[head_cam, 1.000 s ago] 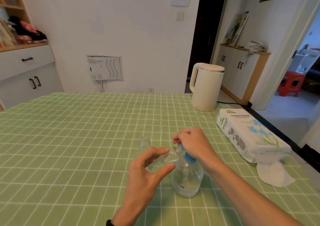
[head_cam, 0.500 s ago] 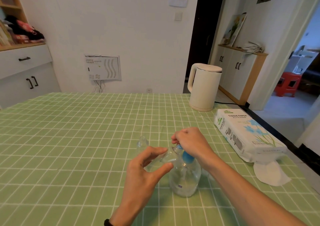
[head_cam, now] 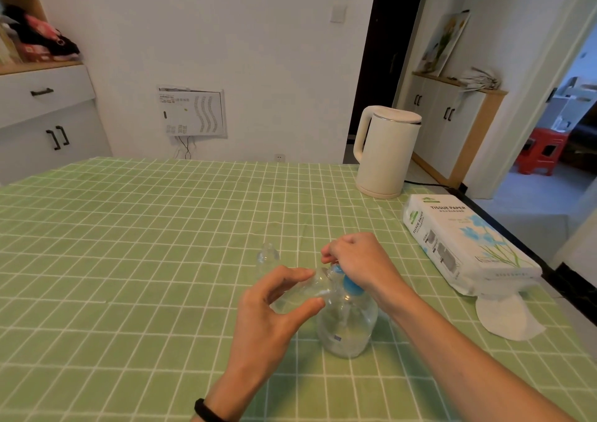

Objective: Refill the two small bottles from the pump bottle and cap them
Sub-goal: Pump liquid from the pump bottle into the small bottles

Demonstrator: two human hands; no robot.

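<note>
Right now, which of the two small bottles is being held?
The tilted small bottle, pinched in the left hand against the pump bottle's blue top; the other small bottle stands upright, untouched, behind it.

Small bottle (head_cam: 268,257) behind-left of pump bottle (head_cam: 347,328)

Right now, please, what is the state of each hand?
Left hand: holds a small bottle, tilted.
Right hand: fingers curled over the pump bottle top.
</note>
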